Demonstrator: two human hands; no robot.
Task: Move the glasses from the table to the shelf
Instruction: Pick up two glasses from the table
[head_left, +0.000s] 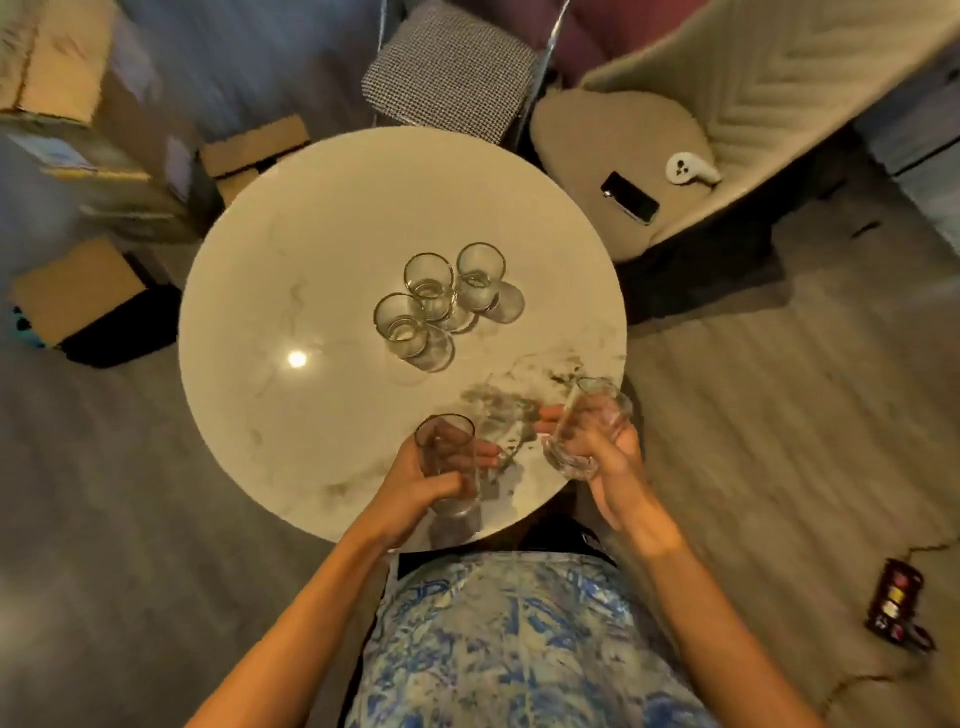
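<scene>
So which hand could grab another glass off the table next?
Neither is free: the left hand holds a glass upright and the right hand holds one tilted. Probably the right, since the three glasses on the table stand nearer its side.

Illumination dim and warm. One overhead source, mirrored as a bright glare spot on the glossy round table (249, 291). Soft shadows under the seat (613, 171). Marked wide-angle bending toward edges; motion blur smears boxes (78, 306) upper left
</scene>
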